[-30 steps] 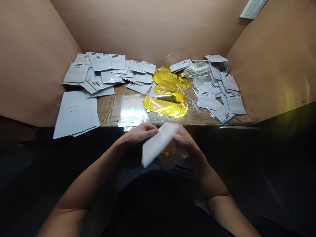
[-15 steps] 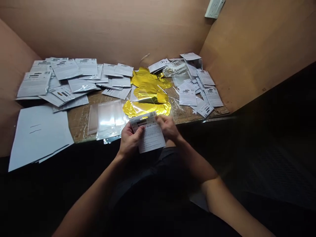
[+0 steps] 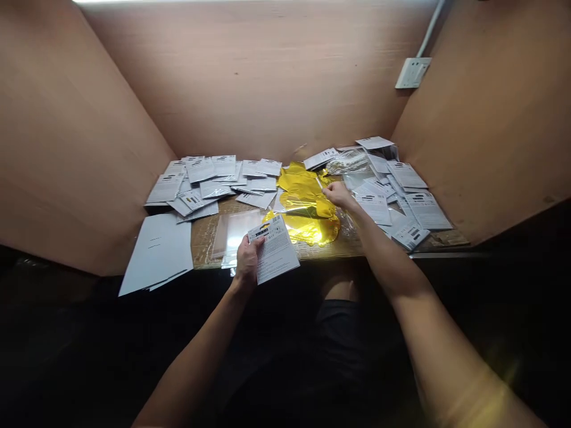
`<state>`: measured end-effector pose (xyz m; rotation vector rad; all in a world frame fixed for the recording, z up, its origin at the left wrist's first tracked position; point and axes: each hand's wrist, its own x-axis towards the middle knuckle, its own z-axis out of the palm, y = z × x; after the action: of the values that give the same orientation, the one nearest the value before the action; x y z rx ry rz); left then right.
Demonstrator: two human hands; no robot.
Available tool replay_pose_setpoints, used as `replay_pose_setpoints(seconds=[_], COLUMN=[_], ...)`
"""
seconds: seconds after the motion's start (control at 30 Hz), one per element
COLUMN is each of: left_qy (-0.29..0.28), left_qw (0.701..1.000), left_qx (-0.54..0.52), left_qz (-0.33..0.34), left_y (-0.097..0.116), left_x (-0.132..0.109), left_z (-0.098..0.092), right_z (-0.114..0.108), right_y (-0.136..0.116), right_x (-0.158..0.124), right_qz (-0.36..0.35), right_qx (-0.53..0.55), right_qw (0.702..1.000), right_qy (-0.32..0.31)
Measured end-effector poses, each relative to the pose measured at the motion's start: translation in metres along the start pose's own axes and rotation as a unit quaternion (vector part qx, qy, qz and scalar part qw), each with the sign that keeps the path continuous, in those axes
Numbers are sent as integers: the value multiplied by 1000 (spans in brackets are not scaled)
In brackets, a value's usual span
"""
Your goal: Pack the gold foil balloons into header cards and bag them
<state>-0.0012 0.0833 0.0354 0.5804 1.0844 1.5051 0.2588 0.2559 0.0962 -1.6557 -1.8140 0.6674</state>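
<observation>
Left hand [image 3: 248, 261] gripped printed card [image 3: 277, 254] by left edge, at table [image 3: 203, 238] front, card's long axis pointing away from me. Right hand [image 3: 338, 193] stretched farther back, fingers bunched on gold foil [image 3: 310, 229]; actual grip unclear. Foil lay beyond card, right hand nearer.

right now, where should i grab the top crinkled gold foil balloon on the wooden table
Probably pinch its thin right edge, coming from above and the right: the gold foil balloon lies flat and crinkled, so only the rim offers a hold, and the right hand is beside it.
</observation>
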Motion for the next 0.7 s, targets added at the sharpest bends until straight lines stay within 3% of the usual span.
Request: replay_pose_setpoints(seconds=[0.07,0.13,0.27,0.37,0.53,0.63,0.7], left_qy=[10,13,-2,-31,-74,-85,-80], left_qw=[1000,999,1000,999,995,995,995], left_qx=[-8,-15,-20,-19,-6,17,47], left_qz=[18,30,20,-3,-61,-55,-24], left_y=[1,-1,-10,-17,-32,-43,-50], left_x=[2,3,-2,-10,-16,-20,-25], left_z=[-3,-3,0,0,-7,-10,-8], right_z=[19,41,70,78,90,96,97], right_y=[-5,-9,-16,-14,-5,0,5], right_x=[-42,-92,-162,-174,-180,-190,-200], right_qz=[-34,-55,-18,39,110,132,127], right_qx=[174,301,391,467,593,607,591], right_qw=[981,937,905,865,761,753,776], right_qy=[-85,-169,-169,-181,-240,-217,-180])
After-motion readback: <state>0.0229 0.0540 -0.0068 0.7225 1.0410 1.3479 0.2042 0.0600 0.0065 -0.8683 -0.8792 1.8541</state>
